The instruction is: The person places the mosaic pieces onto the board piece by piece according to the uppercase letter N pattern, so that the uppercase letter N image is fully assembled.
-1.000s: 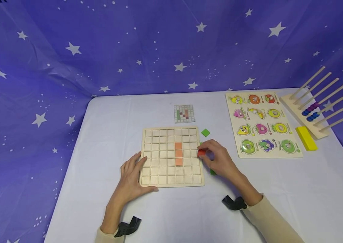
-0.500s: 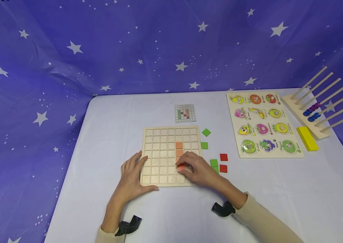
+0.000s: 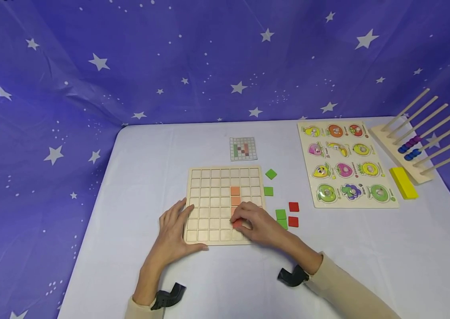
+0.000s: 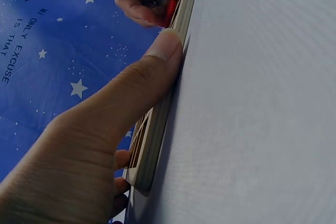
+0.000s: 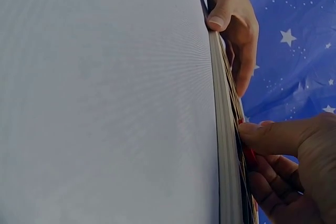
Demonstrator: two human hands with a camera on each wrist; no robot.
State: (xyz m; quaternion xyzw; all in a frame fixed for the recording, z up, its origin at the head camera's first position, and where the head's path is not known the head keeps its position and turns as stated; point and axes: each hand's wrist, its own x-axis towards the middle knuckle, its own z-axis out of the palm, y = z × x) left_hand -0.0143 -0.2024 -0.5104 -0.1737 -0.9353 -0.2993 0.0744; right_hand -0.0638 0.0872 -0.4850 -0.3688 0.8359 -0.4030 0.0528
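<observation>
A wooden grid board [image 3: 209, 212] lies flat on the white table. My left hand [image 3: 172, 232] grips its near left corner, fingers at the left edge and thumb [image 4: 164, 45] along the front edge. Between thumb and fingers, my right hand [image 3: 261, 225] pinches a red square tile [image 3: 237, 224] down at a cell of the board. That tile [image 5: 249, 155] looks tilted in the right wrist view; whether it sits fully in the cell is unclear. Above it in the same column are orange tiles [image 3: 235, 196], the lowest partly covered by my right fingers.
Right of the board lie several green tiles [image 3: 281, 214] and two red tiles [image 3: 293, 207]. A small pattern card [image 3: 242, 149] is behind the board. Further right are a fruit puzzle board [image 3: 348, 164], a yellow block [image 3: 403, 182] and a peg stand [image 3: 400, 153] with beads.
My right hand has carried the red tile left from beside the board to the orange column, then moved slightly lower with it. My left hand has stayed at the board's corner.
</observation>
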